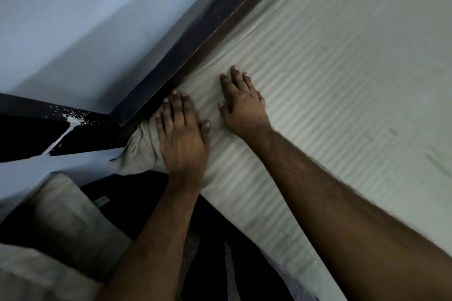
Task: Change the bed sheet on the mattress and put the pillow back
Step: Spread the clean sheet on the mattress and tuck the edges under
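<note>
Pale striped bed sheet (318, 85) on mattress, left hand (182, 137) flat on bunched corner, right hand (244, 102) spread flat beside it, dark wooden bed frame (195, 39) alongside.

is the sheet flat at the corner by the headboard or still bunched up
Bunched. The sheet lies spread across the mattress, but at the corner a wad of cloth bulges beside the left hand; the right hand presses flat nearby.
</note>
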`<act>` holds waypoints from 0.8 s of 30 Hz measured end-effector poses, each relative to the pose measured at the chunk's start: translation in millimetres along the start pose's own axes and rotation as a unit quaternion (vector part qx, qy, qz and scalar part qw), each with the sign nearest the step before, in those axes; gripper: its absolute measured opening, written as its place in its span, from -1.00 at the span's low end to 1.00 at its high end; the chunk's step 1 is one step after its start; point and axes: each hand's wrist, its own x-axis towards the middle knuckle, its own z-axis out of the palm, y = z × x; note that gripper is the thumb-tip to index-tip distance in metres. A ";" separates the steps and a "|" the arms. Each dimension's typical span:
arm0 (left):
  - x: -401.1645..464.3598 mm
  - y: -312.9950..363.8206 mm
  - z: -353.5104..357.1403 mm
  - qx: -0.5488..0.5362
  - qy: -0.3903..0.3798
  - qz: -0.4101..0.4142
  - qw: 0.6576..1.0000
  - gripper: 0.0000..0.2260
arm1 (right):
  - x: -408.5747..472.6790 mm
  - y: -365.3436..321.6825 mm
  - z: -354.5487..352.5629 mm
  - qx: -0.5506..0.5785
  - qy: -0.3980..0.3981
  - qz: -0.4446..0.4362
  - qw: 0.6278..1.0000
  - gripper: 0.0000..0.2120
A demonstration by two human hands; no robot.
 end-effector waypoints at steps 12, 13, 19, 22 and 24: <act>-70.2 3.4 16.3 -0.103 -0.047 0.066 0.991 -0.49 | -98.8 26.7 51.1 0.053 0.054 -0.002 0.997 -0.43; -81.9 9.9 15.9 -0.102 -0.059 0.078 0.990 -0.50 | -116.2 32.5 52.2 0.054 0.050 0.008 0.997 -0.44; -151.0 40.6 13.7 -0.061 -0.143 0.140 0.978 -0.53 | -210.6 74.5 61.7 0.062 0.042 0.062 0.995 -0.45; -185.6 57.8 16.4 -0.067 -0.165 0.140 0.974 -0.49 | -254.7 95.0 75.1 0.037 0.058 0.069 0.995 -0.46; -217.6 69.2 19.6 -0.062 -0.166 0.151 0.972 -0.46 | -287.1 107.9 85.9 0.030 0.066 0.062 0.995 -0.46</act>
